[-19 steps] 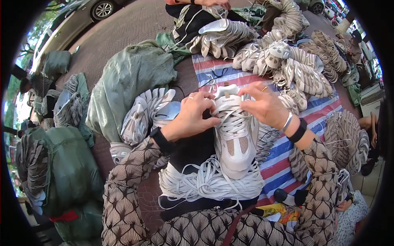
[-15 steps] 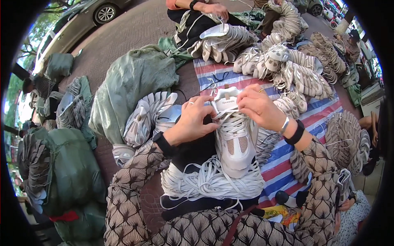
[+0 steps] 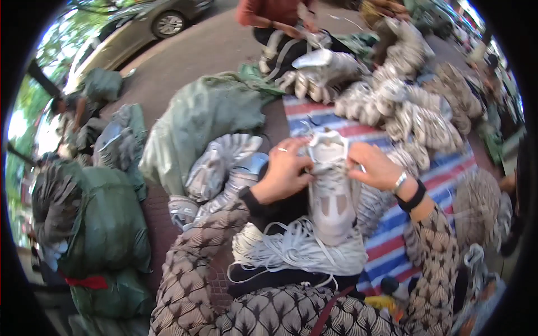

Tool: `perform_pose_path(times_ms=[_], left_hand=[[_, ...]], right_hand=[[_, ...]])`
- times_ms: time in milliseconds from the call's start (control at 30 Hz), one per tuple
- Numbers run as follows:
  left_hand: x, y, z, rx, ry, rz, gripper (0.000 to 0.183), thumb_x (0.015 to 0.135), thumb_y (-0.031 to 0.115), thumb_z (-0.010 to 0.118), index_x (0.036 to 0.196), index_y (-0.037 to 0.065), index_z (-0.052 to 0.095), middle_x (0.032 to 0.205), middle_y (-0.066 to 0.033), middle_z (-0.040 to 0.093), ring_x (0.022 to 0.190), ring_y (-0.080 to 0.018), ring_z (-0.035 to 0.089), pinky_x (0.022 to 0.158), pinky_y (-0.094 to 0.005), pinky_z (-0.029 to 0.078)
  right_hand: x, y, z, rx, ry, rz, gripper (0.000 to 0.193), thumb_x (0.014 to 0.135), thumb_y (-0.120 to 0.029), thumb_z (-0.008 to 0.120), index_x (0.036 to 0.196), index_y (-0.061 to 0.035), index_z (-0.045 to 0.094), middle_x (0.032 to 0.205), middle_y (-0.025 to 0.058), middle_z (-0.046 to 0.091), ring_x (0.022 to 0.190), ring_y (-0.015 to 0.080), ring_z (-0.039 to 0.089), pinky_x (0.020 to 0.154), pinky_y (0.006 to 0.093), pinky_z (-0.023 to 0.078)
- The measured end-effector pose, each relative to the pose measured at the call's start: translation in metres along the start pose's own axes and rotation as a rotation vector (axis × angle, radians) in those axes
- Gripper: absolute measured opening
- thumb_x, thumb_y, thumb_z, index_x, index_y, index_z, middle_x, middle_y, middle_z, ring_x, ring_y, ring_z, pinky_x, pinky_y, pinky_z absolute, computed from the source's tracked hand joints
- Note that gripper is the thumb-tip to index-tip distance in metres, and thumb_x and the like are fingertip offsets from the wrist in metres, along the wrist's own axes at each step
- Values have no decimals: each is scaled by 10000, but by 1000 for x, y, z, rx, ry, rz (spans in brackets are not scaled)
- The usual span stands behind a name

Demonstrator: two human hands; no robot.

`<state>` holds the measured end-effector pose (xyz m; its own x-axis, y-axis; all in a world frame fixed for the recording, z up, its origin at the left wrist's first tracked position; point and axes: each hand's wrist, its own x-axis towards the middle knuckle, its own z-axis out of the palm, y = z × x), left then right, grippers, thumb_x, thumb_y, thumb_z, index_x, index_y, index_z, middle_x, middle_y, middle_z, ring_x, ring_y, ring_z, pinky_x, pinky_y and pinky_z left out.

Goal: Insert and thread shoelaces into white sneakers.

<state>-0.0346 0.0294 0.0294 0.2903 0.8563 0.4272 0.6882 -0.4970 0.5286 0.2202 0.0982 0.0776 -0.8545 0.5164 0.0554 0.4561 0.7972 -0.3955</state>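
A person's left hand [image 3: 283, 172] and right hand [image 3: 378, 167] are gripping a pale shoe [image 3: 333, 211] around its opening near a bundle of white laces [image 3: 297, 251], while clustered shoes [image 3: 427, 126] are lying on a striped sheet [image 3: 386, 246].

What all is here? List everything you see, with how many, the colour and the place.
Single lace-up shoe: one, white with beige, centre
Tangled flat-lace bundle: one, white, below the shoe
Striped woven sheet: one, red, white and blue, right of centre
Nested shoe stacks: several, off-white and beige, mostly upper right
Large draped sack: one, pale green, left of centre
Bulging wrapped bundles: at least two, dark green, far left
Parked car: one, beige-grey, top left
Seated person: one, rust-red top, top centre
Patterned sleeves: two, black and beige, lower left and right
Left hand: one, bare, shoe's left side
Right hand: one, bare, shoe's right side
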Motion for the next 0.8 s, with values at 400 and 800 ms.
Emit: perform_pose_path(times_ms=[400,800], left_hand=[[-4,13,6,-37,-169,-133,191,667,276,748,791,155,668,1343,-91,434,1297,-313,319,1012,-507,262],[-26,8,10,30,-68,-37,170,655,233,737,764,137,647,1326,-125,458,1239,-364,386,984,-503,306]], right_hand=[[-6,-22,11,-165,185,-22,143,697,-114,658,816,-114,577,855,48,565,887,246,520,826,390,334],[-15,-21,27,-90,236,-154,108,782,-154,621,864,-99,579,849,51,598,856,237,562,879,381,341]])
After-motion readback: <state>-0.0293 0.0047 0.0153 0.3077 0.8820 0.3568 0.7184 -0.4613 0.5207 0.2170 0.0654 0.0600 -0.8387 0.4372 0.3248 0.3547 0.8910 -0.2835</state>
